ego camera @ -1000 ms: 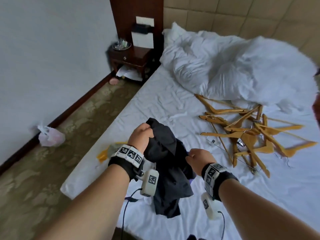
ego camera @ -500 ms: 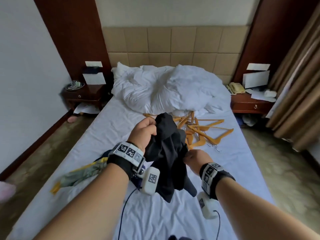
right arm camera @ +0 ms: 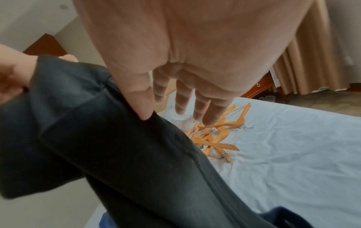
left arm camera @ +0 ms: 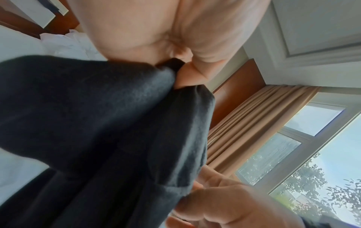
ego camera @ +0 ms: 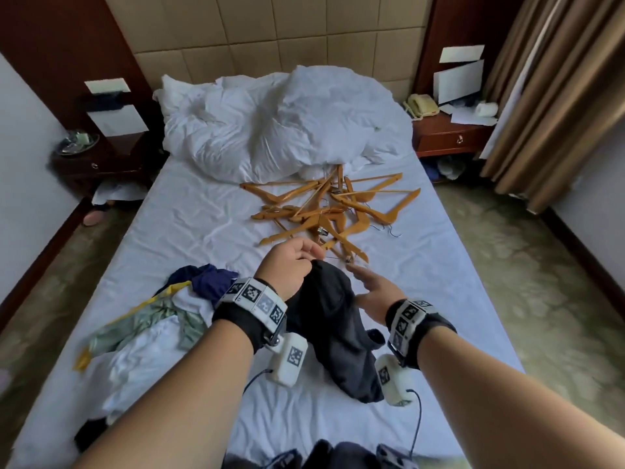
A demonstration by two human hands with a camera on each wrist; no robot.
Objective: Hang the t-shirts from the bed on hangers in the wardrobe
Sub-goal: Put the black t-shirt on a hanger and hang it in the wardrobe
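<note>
Barely begun: the left hand (ego camera: 291, 265) pinches a black shirt (ego camera: 334, 330) above the bed's (ego camera: 209, 225) foot end, the right hand (ego camera: 375, 292) is spread toward the hangers (ego camera: 324, 211) mid-bed, more shirts (ego camera: 152, 319) wait near the left edge, nothing hung.

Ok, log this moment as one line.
left hand: grips black t-shirt | right hand: open, reaching toward wooden hangers | on hanger: not yet
</note>
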